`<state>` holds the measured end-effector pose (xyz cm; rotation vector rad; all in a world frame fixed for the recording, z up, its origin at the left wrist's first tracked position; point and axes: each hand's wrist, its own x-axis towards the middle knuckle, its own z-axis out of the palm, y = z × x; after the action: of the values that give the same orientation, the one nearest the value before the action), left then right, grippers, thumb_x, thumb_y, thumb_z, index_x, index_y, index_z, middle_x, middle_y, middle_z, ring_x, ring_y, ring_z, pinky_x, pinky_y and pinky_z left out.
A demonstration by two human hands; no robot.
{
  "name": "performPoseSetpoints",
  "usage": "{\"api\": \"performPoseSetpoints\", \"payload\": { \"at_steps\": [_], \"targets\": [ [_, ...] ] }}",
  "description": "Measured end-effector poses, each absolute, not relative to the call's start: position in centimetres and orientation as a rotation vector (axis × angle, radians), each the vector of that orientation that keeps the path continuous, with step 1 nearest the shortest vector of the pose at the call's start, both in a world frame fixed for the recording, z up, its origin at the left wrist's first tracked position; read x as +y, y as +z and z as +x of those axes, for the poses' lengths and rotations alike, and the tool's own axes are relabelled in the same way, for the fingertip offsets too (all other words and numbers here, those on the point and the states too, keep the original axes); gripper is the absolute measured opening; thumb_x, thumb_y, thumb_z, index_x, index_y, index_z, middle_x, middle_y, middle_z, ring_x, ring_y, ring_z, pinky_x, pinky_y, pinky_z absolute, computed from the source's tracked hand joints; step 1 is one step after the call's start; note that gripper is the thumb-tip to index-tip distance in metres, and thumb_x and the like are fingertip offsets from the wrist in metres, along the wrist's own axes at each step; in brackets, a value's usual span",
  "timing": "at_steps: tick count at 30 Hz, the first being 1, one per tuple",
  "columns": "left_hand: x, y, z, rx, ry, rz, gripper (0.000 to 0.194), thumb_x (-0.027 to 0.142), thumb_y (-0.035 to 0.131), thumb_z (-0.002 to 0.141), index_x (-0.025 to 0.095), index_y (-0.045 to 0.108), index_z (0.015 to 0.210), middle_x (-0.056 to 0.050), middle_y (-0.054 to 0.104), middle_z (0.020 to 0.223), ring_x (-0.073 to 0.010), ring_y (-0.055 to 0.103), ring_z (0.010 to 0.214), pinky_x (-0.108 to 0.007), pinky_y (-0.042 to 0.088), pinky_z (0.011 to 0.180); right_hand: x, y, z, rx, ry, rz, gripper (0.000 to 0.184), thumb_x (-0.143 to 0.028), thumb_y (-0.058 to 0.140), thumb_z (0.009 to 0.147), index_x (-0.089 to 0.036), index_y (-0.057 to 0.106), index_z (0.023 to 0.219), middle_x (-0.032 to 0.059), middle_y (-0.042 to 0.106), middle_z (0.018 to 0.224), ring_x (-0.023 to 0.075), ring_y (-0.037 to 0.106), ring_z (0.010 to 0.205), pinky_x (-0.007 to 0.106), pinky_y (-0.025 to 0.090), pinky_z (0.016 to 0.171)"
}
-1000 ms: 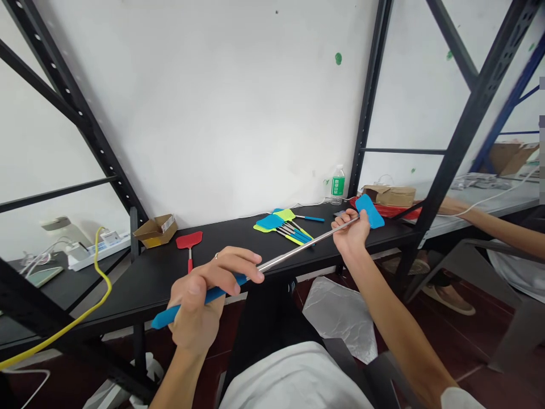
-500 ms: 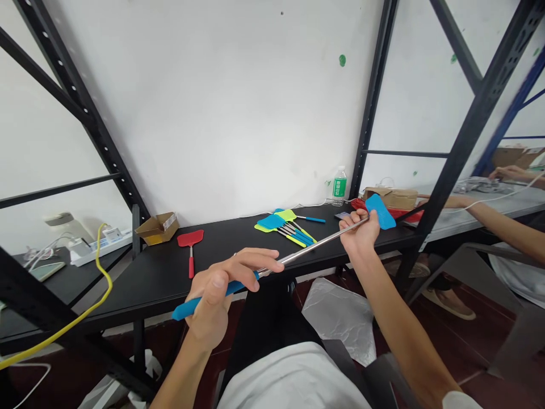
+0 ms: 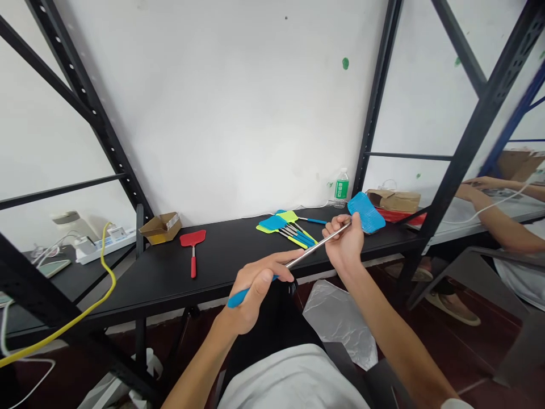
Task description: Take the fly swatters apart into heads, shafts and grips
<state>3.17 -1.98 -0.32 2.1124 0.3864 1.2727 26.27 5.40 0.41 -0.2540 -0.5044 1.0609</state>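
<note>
A blue fly swatter [image 3: 367, 212] with a silver telescopic rod slants across in front of me. My left hand [image 3: 255, 292] is closed around its blue handle, with the handle's butt sticking out past the palm. My right hand [image 3: 347, 241] grips the rod's upper end just below the blue flap, which faces up. Beyond my hands, on the black table [image 3: 230, 250], lies a pile of blue and yellow-green swatters [image 3: 272, 223], their rods fanned toward me. A red swatter [image 3: 193, 238] lies apart to the left, its handle pointing toward me.
At the table's left back is an open cardboard box [image 3: 162, 228]. A water bottle [image 3: 341, 187] stands near the wall, with a brown carton [image 3: 394, 200] to its right. Dark metal posts flank me; a yellow cable [image 3: 108, 284] hangs left. Another person's arm [image 3: 498, 216] shows at right.
My left hand has moved right, toward my right hand, and the visible rod between them looks shorter. My right hand and the flap have shifted slightly left, and the flap now shows more broadly.
</note>
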Motion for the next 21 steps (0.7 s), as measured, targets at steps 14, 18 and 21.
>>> {"api": "performPoseSetpoints", "payload": {
  "at_steps": [14, 18, 21],
  "targets": [
    [-1.7, 2.5, -2.1, 0.36, 1.513, 1.808, 0.038, 0.033, 0.046, 0.103, 0.018, 0.08, 0.098, -0.011, 0.081, 0.097, -0.0275, 0.074, 0.094, -0.035, 0.057, 0.075, 4.2, 2.7, 30.7, -0.897, 1.115, -0.379, 0.029, -0.046, 0.072, 0.079, -0.023, 0.067, 0.097, 0.0011, 0.068, 0.082, 0.011, 0.051, 0.053, 0.022, 0.042, 0.043],
    [-1.4, 3.3, -4.8, 0.386, 1.732, 1.676, 0.035, 0.036, 0.052, 0.098, 0.017, 0.081, 0.089, -0.011, 0.08, 0.085, -0.0287, 0.076, 0.083, -0.035, 0.057, 0.066, 4.3, 3.0, 33.1, -0.937, 1.02, -0.372, 0.029, -0.047, 0.072, 0.079, -0.028, 0.067, 0.101, 0.0014, 0.072, 0.096, 0.0115, 0.055, 0.057, 0.022, 0.045, 0.045],
    [-1.3, 3.6, -5.6, 0.415, 1.791, 1.608, 0.033, 0.039, 0.055, 0.095, 0.018, 0.08, 0.092, -0.013, 0.08, 0.083, -0.0295, 0.075, 0.077, -0.036, 0.057, 0.061, 3.9, 3.2, 34.9, -1.018, 0.932, -0.465, 0.04, -0.05, 0.067, 0.084, -0.031, 0.067, 0.12, 0.0048, 0.073, 0.112, 0.0133, 0.061, 0.063, 0.024, 0.047, 0.046]
  ]
}}
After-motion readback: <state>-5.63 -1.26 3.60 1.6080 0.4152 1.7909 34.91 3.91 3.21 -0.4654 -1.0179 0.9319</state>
